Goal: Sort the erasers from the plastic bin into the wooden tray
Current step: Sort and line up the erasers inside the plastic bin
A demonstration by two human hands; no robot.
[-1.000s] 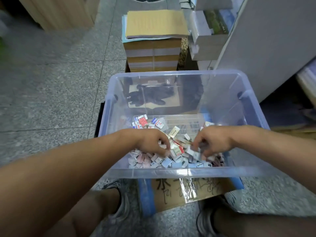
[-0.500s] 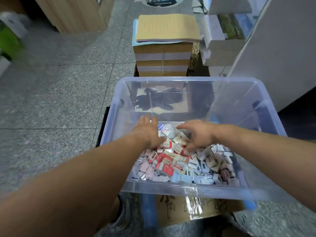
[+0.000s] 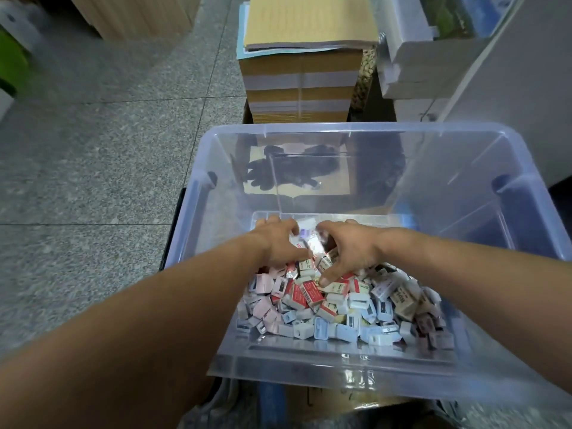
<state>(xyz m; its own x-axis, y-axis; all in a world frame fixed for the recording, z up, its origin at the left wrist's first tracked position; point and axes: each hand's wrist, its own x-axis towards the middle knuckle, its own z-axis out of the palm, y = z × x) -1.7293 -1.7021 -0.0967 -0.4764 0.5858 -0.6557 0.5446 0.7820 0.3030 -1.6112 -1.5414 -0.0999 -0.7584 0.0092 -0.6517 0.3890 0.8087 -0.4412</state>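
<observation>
Erasers (image 3: 334, 308): one loose heap, small wrapped blocks in red, pink, pale blue and white, on the bottom of the plastic bin (image 3: 309, 371), banked against its near wall and spread towards its right side.

Bin: clear, deep, rimmed. It sits on a cardboard box (image 3: 325, 397) that shows under its near edge.

My left hand (image 3: 277, 243): inside the bin at the far edge of the heap, knuckles up, fingers curled down into the erasers. Whether it clasps any, I cannot tell.

My right hand (image 3: 351, 252): just beside the left, thumb stretched down onto the heap, fingers hooked over blurred pieces. Grip likewise not readable.

Beyond the bin: a stack of paper bundles (image 3: 300, 82) on the speckled grey floor (image 3: 108, 150).
</observation>
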